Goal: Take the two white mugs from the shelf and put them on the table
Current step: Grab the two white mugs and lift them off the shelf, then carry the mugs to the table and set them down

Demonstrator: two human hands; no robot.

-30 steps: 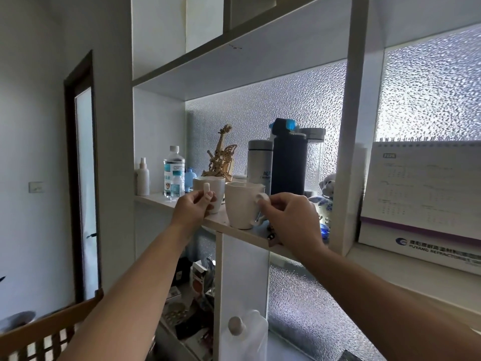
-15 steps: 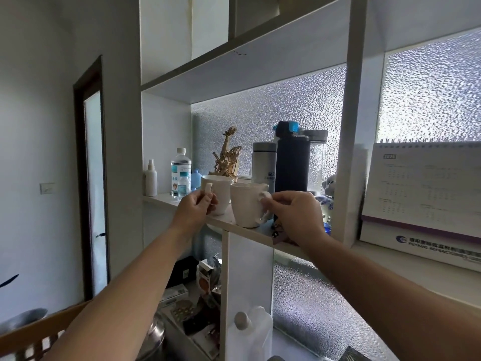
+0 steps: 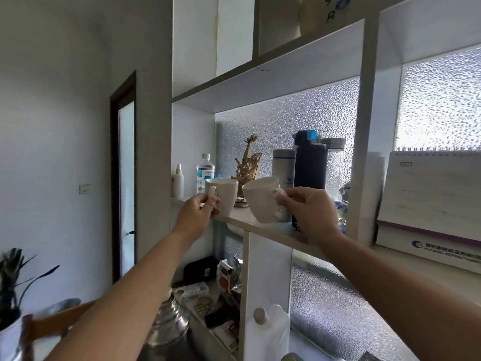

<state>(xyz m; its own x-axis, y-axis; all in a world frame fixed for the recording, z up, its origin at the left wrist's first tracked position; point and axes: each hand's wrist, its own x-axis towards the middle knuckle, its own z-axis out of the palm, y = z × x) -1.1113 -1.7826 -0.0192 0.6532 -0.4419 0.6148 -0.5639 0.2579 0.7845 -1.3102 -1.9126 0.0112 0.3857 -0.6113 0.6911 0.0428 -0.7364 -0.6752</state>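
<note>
I am gripping one white mug by its handle in my left hand, and my right hand is pinching the tilted second mug; both are hanging at the shelf edge, bottles standing behind.

Matt white ceramic mugs, pebbled frosted glass behind, smooth laminate shelf, paper calendar.

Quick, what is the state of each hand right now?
Left hand: closed on the handle of the left white mug.
Right hand: closed on the handle of the right white mug, which is tilted.
</note>
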